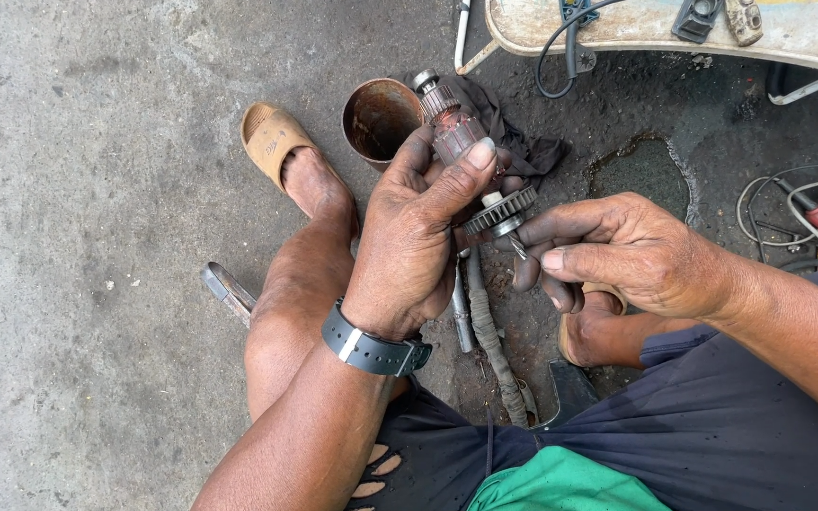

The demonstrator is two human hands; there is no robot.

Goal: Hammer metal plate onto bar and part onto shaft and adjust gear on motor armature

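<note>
My left hand (pixel 414 237) is closed around a reddish-brown motor armature (pixel 453 128) and holds it tilted, its commutator end pointing up and away. A toothed fan ring (pixel 502 212) sits on the shaft at the near end. The greasy fingers of my right hand (pixel 617 251) pinch the short spiral shaft tip (pixel 518 246) just below that ring. A dark watch (pixel 371 348) is on my left wrist. The winding part of the armature is mostly hidden under my left fingers.
A rusty metal can (pixel 378 118) and a dark rag (pixel 523 142) lie on the concrete behind the hands. A wrapped cable (pixel 492 345) runs between my legs. A tan sandal (pixel 272 137) is on my left foot. A worn board (pixel 674 28) is at the top, and loose wires (pixel 797 213) at the right.
</note>
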